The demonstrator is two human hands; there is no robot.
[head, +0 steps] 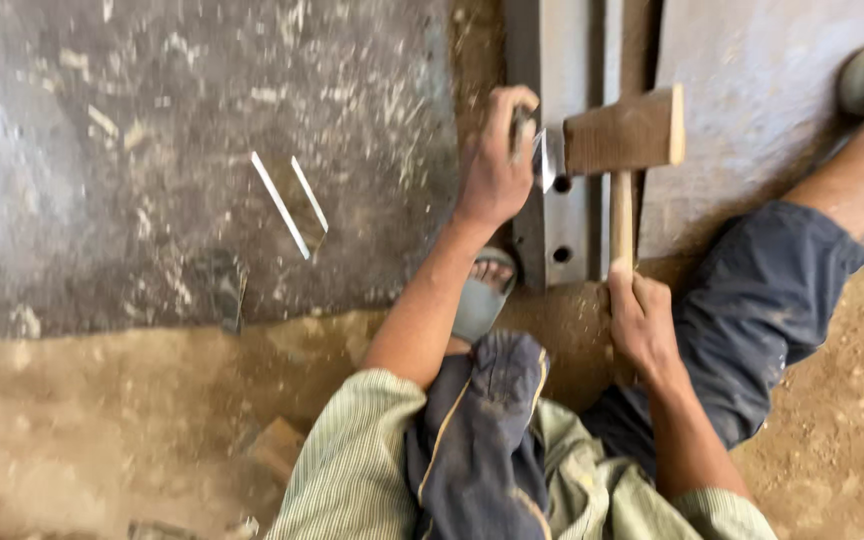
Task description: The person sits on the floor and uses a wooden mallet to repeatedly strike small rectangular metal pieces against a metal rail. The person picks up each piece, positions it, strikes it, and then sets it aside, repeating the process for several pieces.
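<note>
**Chisel in one hand, mallet in the other, down on the floor**

So you're sitting on the dusty floor [152, 420] with your legs spread, looking straight down at a long grey wooden plank [552, 60] that runs away from you. Your left hand [497, 170] is clenched around a chisel [542, 158]; you can only see its shiny blade poking out to the right of your fist, resting on the plank just above a small round hole [562, 185]. A second hole [561, 254] sits nearer to you on the same plank.

Your right hand [637, 320] is wrapped tight around the low end of the handle of a wooden mallet [624, 135]. The mallet's blocky head is right beside the chisel blade, looks like touching or very nearly, hard to tell with the blur.

Your left foot in a grey sandal [480, 300] is planted at the near end of the plank. Off to the left, a flat strip with pale edges [292, 200] lies on a grey slab [152, 150] littered with chips.
</note>
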